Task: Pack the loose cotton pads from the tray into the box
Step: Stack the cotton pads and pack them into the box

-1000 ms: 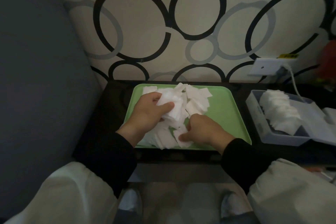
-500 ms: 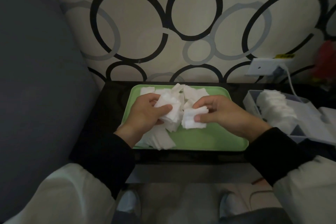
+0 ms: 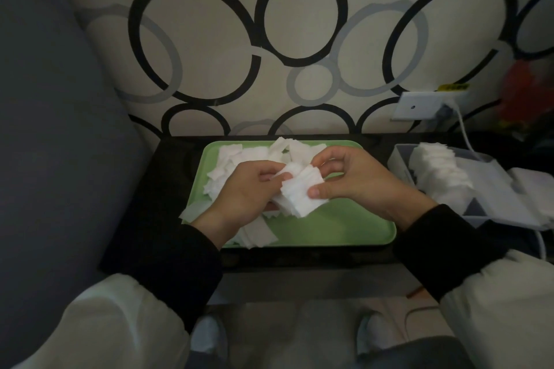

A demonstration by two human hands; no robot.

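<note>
Cotton pads held above tray
Your left hand and right hand grip them; square the edges before boxing.

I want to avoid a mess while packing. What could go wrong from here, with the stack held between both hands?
1. The left hand and right hand pinch the stack of pads only at its edges, and it looks uneven; pads may slip out before reaching the box.
2. The box holds a tall row of packed pads; a thick stack may not fit.
3. One loose pad seems to overhang the left rim of the tray and could fall.
</note>
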